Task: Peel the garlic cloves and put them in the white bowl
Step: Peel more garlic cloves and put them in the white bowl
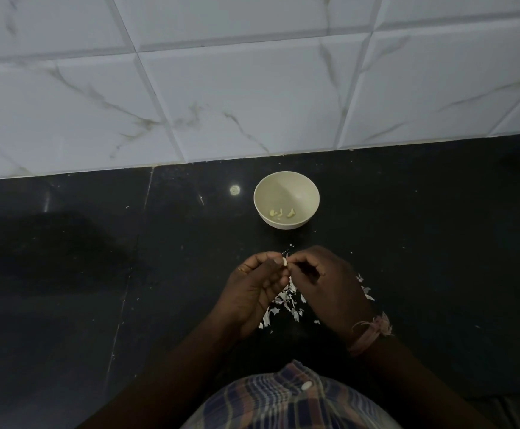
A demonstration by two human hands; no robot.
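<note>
Garlic clove (284,261) pinched between left hand (257,286) and right hand (323,283), fingertips meeting above dark counter (98,274). White bowl (286,199) just beyond, holding 3 peeled cloves (282,213). Skin scraps (283,305) litter counter below hands.

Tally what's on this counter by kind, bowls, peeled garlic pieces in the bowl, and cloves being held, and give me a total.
White bowl: 1
Peeled garlic pieces in the bowl: 3
Garlic clove pinched between left hand and right hand: 1
Total: 5
Skin scraps: too many to count.
</note>
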